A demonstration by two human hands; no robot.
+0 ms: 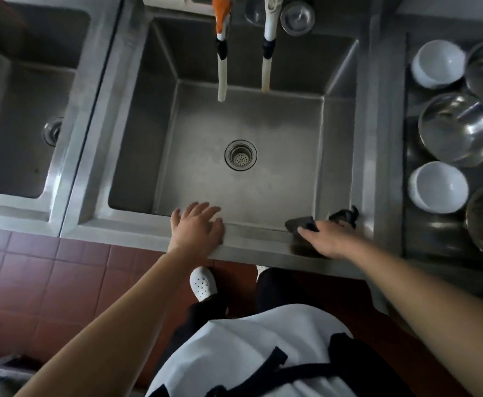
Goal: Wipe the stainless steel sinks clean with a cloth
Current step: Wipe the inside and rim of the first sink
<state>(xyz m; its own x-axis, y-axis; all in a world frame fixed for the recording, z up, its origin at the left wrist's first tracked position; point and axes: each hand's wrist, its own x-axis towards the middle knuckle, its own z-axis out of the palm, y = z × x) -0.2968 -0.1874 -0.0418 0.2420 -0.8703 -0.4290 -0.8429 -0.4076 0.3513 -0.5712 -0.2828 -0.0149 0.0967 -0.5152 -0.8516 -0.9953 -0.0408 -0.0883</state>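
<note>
A deep stainless steel sink (337, 138) fills the middle of the view, with a round drain (240, 154) in its floor. A second steel sink (62, 167) lies to the left. My left hand (198, 224) rests flat on the middle sink's front rim, fingers spread over the edge. My right hand (327, 239) presses a dark cloth (303, 224) onto the front rim near the sink's right corner. Part of the cloth sticks out beyond my fingers; the hand is motion-blurred.
Two taps with hose ends, one orange-topped (222, 53) and one white (268, 47), hang over the middle sink. White bowls (437, 63) and steel bowls (460, 128) sit on the counter at right. A steel strainer (297, 17) lies on the back ledge. Red floor tiles (62, 282) lie below.
</note>
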